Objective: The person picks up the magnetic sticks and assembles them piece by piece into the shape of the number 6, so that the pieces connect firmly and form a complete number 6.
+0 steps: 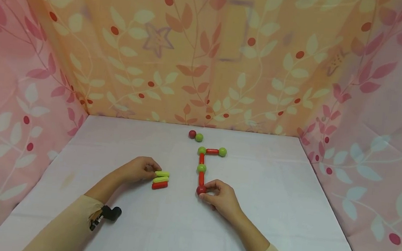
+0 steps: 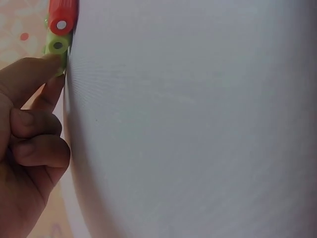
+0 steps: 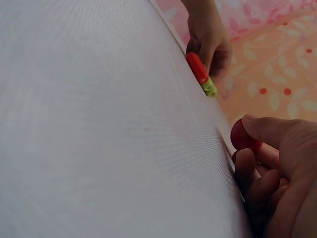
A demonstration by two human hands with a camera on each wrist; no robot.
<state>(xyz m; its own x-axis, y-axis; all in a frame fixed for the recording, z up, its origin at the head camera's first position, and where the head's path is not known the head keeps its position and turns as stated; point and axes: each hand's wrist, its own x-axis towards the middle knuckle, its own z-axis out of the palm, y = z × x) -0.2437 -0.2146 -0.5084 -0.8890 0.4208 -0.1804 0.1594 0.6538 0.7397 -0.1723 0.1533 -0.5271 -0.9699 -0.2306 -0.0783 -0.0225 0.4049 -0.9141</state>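
Note:
My right hand point(image 1: 225, 199) pinches a dark red ball point(image 1: 201, 190) between thumb and fingertips, at the near end of a chain of red rods and green balls. The chain runs away through a red rod point(image 1: 201, 178), a green ball point(image 1: 201, 168) and another red rod point(image 1: 202, 158) to a corner ball point(image 1: 201, 150). A third red rod point(image 1: 212, 151) leads right to an end ball point(image 1: 222, 152). My left hand point(image 1: 139, 169) pinches the farthest yellow-green rod point(image 1: 162, 174). Beside it lie a second yellow-green rod point(image 1: 160, 180) and a red rod point(image 1: 160, 185).
Behind the chain, a loose dark red ball point(image 1: 192, 134) and a green ball point(image 1: 199, 137) sit side by side. The white table point(image 1: 271, 187) ends at a patterned orange curtain point(image 1: 199, 61), with pink patterned cloth point(image 1: 377, 117) at both sides.

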